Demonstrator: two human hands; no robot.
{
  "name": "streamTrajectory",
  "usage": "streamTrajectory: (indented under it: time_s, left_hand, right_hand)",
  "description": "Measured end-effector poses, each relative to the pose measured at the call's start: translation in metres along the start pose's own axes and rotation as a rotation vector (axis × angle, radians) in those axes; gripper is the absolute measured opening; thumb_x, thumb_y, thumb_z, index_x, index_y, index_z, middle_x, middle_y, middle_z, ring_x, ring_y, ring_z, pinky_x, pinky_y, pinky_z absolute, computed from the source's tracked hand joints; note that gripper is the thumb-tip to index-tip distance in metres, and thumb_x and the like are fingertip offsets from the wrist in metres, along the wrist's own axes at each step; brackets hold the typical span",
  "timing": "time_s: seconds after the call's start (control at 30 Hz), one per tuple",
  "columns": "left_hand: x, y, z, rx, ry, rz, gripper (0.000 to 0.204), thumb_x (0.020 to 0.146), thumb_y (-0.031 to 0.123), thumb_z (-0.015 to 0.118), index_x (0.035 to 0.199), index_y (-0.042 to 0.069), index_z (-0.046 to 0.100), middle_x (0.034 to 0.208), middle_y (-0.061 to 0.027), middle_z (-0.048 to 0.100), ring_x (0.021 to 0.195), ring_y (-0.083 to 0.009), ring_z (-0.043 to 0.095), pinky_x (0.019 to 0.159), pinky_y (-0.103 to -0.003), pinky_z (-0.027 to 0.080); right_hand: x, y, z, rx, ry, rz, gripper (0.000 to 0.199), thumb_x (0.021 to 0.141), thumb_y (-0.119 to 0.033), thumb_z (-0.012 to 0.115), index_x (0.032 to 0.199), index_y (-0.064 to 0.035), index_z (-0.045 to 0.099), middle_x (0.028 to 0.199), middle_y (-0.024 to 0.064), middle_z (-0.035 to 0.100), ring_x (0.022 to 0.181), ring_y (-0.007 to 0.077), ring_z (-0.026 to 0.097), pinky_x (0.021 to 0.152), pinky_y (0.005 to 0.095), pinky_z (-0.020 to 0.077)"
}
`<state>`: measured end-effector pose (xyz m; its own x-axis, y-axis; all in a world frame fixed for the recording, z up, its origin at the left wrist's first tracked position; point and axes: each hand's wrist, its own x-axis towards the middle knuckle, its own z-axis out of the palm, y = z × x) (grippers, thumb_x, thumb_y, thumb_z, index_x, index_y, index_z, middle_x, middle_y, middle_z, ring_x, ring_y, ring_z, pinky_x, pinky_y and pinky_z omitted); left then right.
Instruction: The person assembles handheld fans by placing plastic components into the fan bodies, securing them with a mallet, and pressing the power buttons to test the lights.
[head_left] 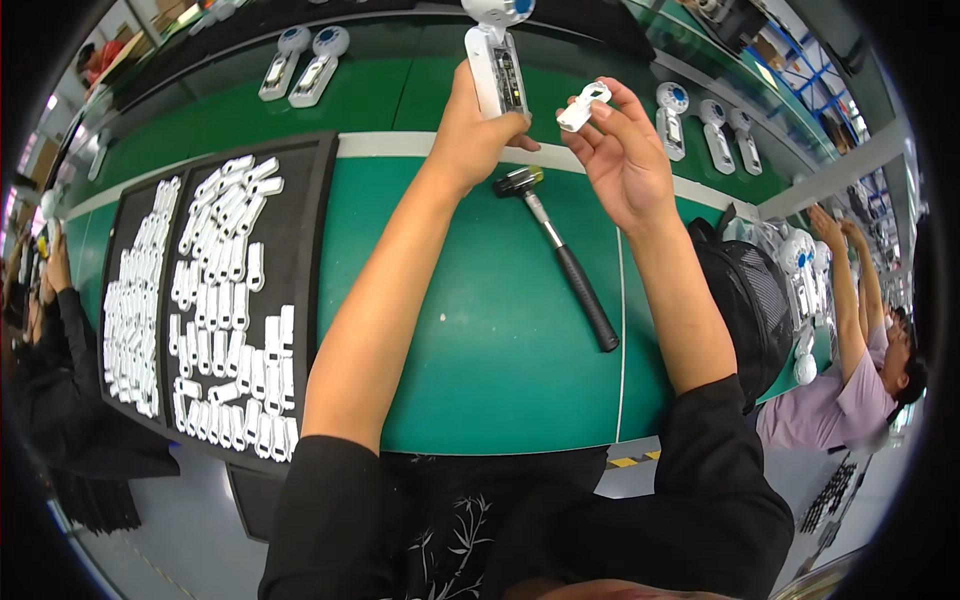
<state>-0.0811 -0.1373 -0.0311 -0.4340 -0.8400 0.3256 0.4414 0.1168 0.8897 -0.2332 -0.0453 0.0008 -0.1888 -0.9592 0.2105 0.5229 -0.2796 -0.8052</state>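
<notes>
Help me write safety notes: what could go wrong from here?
The right hand pinches only a small white part, which might slip and drop.
The device in the left hand shows its bare circuitry, which could be touched or knocked.
The hammer lies on the table between the forearms; one might nudge it.

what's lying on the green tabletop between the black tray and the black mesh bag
A black-handled hammer lies there, as the head view shows.
</notes>
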Motion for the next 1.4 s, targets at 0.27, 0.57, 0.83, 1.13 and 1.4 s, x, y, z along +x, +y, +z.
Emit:
streamTrajectory:
  time_s: [0.27, 0.57, 0.83, 1.13, 1.4]
  left_hand:
    - [-0.019, 0.052, 0.042, 0.124, -0.259, 0.089, 0.088, 0.078, -0.006, 0.057, 0.150, 0.004, 0.009, 0.133, -0.0186, 0.043, 0.103, -0.0281, 0.058, 0.074, -0.036, 0.058]
    - [-0.022, 0.050, 0.049, 0.438, -0.198, 0.307, 0.086, 0.080, -0.004, 0.058, 0.152, 0.010, 0.015, 0.127, -0.0108, 0.048, 0.097, -0.0168, 0.056, 0.069, -0.029, 0.054]
    - [-0.025, 0.059, 0.059, 0.298, -0.142, 0.203, 0.073, 0.077, -0.001, 0.063, 0.142, 0.006, 0.030, 0.101, -0.0070, 0.057, 0.072, -0.0113, 0.058, 0.049, -0.024, 0.049]
    - [-0.023, 0.086, 0.040, -0.080, -0.082, 0.088, 0.044, 0.077, -0.001, 0.061, 0.119, 0.001, 0.045, 0.098, -0.0105, 0.057, 0.071, -0.0155, 0.062, 0.040, -0.024, 0.041]
    - [-0.020, 0.104, 0.030, -0.145, -0.022, 0.159, 0.042, 0.078, -0.001, 0.060, 0.117, 0.000, 0.045, 0.101, -0.0130, 0.056, 0.073, -0.0175, 0.062, 0.040, -0.026, 0.040]
  right_hand:
    - [-0.015, -0.024, 0.023, -0.455, 0.102, -0.420, 0.030, 0.087, -0.002, 0.066, 0.114, 0.0009, 0.053, 0.099, 0.0118, 0.064, 0.091, 0.0167, 0.064, 0.081, 0.0293, 0.0526]
    - [-0.025, -0.019, 0.030, -0.520, 0.081, -0.565, 0.033, 0.086, -0.002, 0.068, 0.117, 0.0011, 0.057, 0.099, 0.0104, 0.063, 0.087, 0.0142, 0.063, 0.079, 0.0265, 0.0522]
    - [-0.022, -0.012, 0.028, -1.128, 0.084, -0.900, 0.030, 0.092, -0.009, 0.062, 0.122, -0.0046, 0.064, 0.107, 0.0115, 0.060, 0.082, 0.0182, 0.063, 0.073, 0.0293, 0.0521]
    - [-0.024, -0.015, 0.037, -1.795, -0.187, 0.379, 0.032, 0.087, -0.028, 0.066, 0.102, 0.0007, 0.062, 0.094, 0.0214, 0.068, 0.085, 0.0348, 0.067, 0.075, 0.0405, 0.0526]
    - [-0.018, 0.014, -0.003, -1.786, -0.288, 0.313, 0.039, 0.088, -0.032, 0.062, 0.098, 0.0049, 0.060, 0.082, 0.0190, 0.068, 0.082, 0.0336, 0.068, 0.073, 0.0434, 0.0536]
